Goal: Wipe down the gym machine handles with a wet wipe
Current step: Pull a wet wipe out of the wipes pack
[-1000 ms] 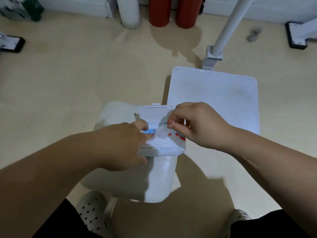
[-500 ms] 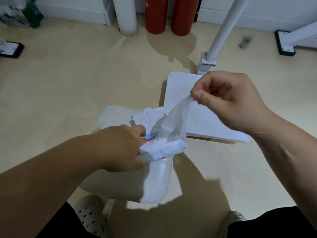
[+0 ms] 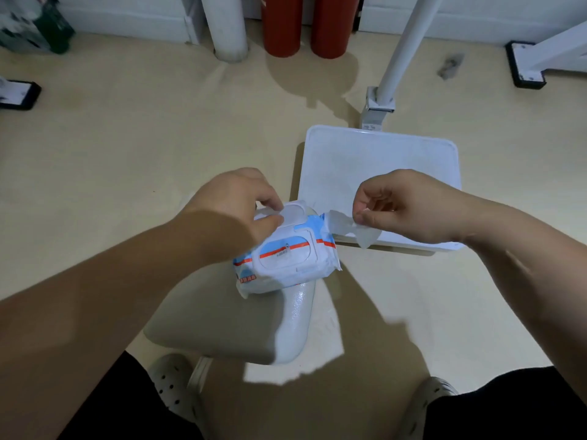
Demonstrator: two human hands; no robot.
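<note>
A white, blue and red wet wipe pack lies on the white padded seat of the gym machine. Its flip lid stands open at the far end. My left hand pinches that lid between thumb and fingers. To the right of the pack, my right hand holds a crumpled white wet wipe pinched in its fingertips, free of the pack. No machine handle is in view.
A white footplate on a slanted white post lies beyond the seat. Two red cylinders and a white column stand at the wall. Black-capped machine feet sit right and left. My shoes flank the seat.
My right hand pulled the wipe fully out of the pack and came down to the right. My left hand moved from the pack's body to its open lid.
</note>
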